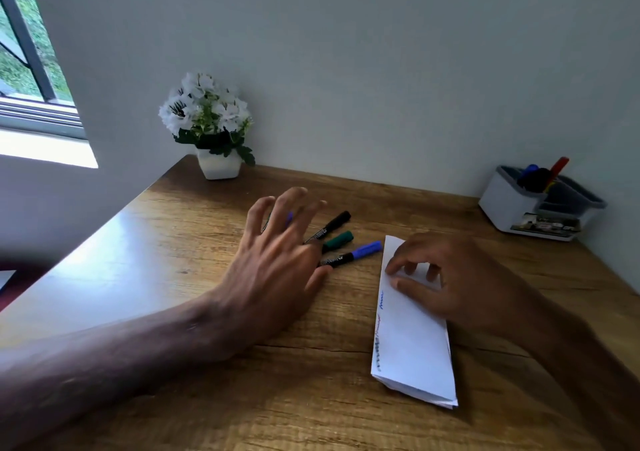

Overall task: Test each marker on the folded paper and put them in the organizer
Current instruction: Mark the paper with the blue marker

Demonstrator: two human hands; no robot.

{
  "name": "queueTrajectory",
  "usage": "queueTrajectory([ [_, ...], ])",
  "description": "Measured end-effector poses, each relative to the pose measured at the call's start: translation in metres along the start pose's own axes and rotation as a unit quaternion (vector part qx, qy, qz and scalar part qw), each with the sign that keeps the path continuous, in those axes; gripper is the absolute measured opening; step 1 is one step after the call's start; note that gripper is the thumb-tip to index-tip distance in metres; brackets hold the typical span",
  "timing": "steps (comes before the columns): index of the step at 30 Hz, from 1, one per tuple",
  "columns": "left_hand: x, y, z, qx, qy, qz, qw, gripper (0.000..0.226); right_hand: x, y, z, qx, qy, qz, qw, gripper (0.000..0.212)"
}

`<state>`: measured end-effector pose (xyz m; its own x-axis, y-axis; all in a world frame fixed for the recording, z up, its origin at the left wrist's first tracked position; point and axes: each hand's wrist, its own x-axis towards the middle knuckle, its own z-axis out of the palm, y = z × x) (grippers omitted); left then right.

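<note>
Worktop (194,229) of brown wood carries your folded white paper (414,350), pinned near-right under your right hand (446,279). Left hand (277,256), grip spread and empty, hovers over capped markers (337,239); pinch one barrel cleanly, clear of its neighbours.

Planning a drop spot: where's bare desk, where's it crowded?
Bare: desk left of the left hand, and between folded paper and organizer. Crowded: markers between the hands; right hand rests on the paper.
</note>
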<state>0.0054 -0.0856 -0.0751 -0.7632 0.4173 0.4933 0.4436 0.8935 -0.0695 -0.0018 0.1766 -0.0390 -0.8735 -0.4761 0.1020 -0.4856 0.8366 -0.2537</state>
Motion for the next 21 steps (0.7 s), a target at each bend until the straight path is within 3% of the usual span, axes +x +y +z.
queueTrajectory([
  [11,-0.002,0.001,-0.002,-0.017,-0.01,-0.019,1.0,0.037,-0.003,0.0,-0.002,0.003,0.004,-0.002,1.0,0.02],
  [15,-0.001,0.006,-0.009,-0.051,0.066,-0.025,0.996,0.033,-0.003,-0.006,-0.001,0.015,0.121,-0.022,0.992,0.035],
  [18,-0.004,0.012,-0.016,-0.091,0.127,-0.014,0.988,0.027,-0.005,-0.019,0.0,0.017,0.144,-0.068,0.987,0.06],
  [21,-0.008,0.022,-0.02,-0.137,0.174,0.021,0.975,0.026,-0.005,-0.029,0.008,-0.028,0.176,-0.117,0.977,0.056],
])
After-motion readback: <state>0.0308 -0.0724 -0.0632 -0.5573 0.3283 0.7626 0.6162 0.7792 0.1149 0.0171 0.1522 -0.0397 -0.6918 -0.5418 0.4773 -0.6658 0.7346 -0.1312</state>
